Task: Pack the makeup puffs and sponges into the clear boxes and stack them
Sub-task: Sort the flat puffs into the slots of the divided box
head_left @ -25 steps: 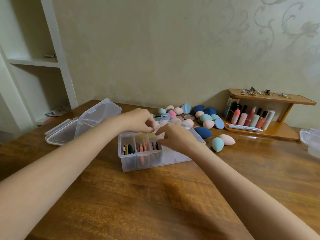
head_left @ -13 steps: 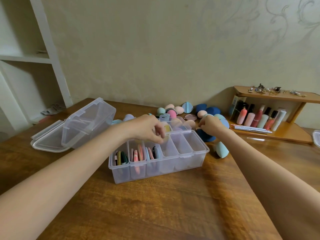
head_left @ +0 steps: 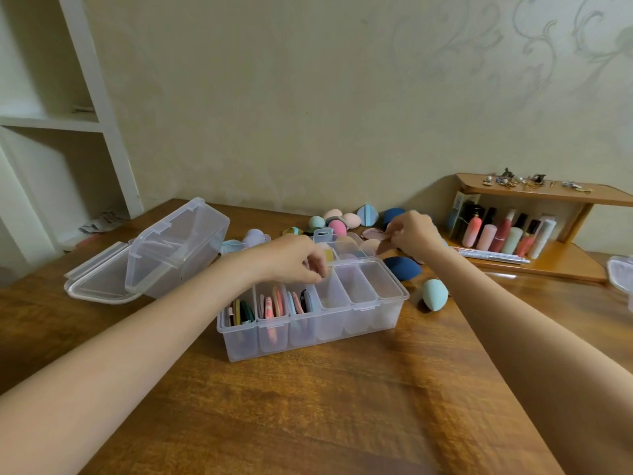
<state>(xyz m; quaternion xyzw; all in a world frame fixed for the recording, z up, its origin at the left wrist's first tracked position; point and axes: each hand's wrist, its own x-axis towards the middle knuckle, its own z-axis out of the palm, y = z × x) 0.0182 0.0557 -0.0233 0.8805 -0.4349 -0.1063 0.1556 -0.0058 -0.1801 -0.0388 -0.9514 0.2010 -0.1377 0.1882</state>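
Since half a second ago my right hand (head_left: 412,234) reached back and now pinches a beige puff (head_left: 383,246) behind the clear box (head_left: 313,315), left hand (head_left: 298,260) pinching another over compartment 4, next I'd say slot both upright.

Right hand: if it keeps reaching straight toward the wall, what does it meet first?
Probably the dark blue sponge just beyond the right hand, which already pinches a pale pink puff. Depth is unclear; the hand may be over the pile.
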